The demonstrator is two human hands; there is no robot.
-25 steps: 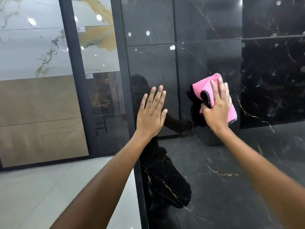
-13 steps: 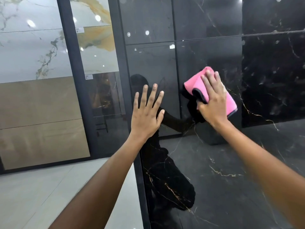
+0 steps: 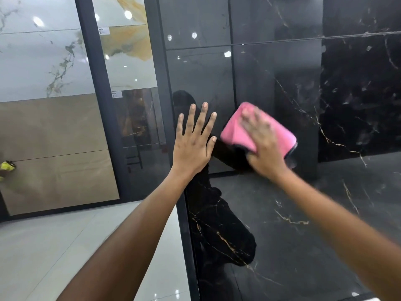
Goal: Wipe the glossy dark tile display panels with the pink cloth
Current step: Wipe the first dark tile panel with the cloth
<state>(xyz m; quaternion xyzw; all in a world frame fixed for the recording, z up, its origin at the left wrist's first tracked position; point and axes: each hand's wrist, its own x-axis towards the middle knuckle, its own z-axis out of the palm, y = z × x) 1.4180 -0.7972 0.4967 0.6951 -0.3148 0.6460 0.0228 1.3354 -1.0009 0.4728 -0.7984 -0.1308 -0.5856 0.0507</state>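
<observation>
Left hand, fingers straight and spread, presses flat near the left edge of the dark tile panel, just beside its black frame. It is a good brace; best kept still. Right hand, blurred, presses the folded pink cloth flat against the panel at mid-height. Advice: even pressure, overlapping passes, cloth kept folded.

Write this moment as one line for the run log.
step: wiping | right hand: presses pink cloth flat on dark tile panel | left hand: flat on panel, fingers spread | motion blur: right hand
</observation>
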